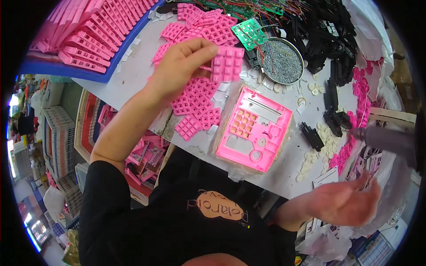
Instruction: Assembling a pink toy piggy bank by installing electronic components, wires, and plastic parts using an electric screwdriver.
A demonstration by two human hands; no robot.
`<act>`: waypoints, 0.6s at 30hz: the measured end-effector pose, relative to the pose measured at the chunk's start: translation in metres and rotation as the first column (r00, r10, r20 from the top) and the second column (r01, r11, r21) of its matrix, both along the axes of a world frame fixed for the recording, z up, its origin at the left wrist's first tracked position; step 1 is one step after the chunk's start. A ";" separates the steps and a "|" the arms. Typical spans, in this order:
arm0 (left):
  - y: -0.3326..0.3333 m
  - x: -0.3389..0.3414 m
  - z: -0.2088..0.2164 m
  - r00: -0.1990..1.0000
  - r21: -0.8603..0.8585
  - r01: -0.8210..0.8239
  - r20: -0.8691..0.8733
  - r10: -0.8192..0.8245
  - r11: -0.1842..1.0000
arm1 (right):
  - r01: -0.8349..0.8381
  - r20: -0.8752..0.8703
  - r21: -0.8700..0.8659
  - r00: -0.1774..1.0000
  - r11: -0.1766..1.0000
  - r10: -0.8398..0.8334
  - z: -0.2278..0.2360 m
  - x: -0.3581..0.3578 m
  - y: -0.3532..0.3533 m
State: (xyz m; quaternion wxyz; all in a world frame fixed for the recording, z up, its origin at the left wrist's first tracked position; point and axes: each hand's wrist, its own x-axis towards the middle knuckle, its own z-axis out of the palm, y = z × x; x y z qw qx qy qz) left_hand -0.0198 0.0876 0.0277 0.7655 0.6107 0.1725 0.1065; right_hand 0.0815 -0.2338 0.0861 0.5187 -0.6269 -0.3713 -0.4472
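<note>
Between the thumb and fingers of my left hand (188, 60) is a pink keypad (227, 64) with rows of square buttons, raised above the table. Below it lies an open pink plastic housing (275, 148), with a grid of square holes, round openings and a long slot. The housing rests on a pad wrapped in clear plastic. My right hand (344, 201) is off at the lower right, smeared by motion, its fingers partly curled. Close above that hand hangs a dark grey tool (386, 141), apart from it. Whether anything thin is in those fingers is unclear.
Pink keypads (195, 99) are heaped beyond and left of the housing. A round tin of small screws (284, 60) stands beside a green circuit board (249, 33). Black parts (313, 136) and cream pieces (327, 142) lie rightward. A blue crate (95, 76) holds pink housings.
</note>
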 end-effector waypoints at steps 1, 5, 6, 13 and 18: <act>-0.008 -0.006 0.001 1.000 -0.121 0.020 -0.016 -0.022 0.993 | -0.189 -0.142 -0.147 0.975 0.971 0.169 -0.008 -0.012 -0.004; -0.038 -0.025 -0.003 0.996 -0.305 0.056 -0.044 -0.073 0.951 | -0.533 -0.568 -0.318 0.769 0.784 0.292 -0.032 -0.036 0.037; -0.046 -0.026 0.003 0.995 -0.352 0.027 -0.081 -0.059 0.935 | -0.570 -0.591 -0.328 0.746 0.753 0.307 -0.035 -0.038 0.045; -0.070 -0.062 -0.007 0.897 -0.538 0.260 -0.174 -0.407 0.802 | -0.636 -0.481 -0.528 0.770 0.562 0.419 -0.040 -0.039 0.057; -0.056 -0.087 -0.016 0.946 -0.070 0.224 -0.225 -0.234 0.972 | -0.829 -0.917 -0.324 0.393 0.456 0.063 -0.049 -0.035 0.040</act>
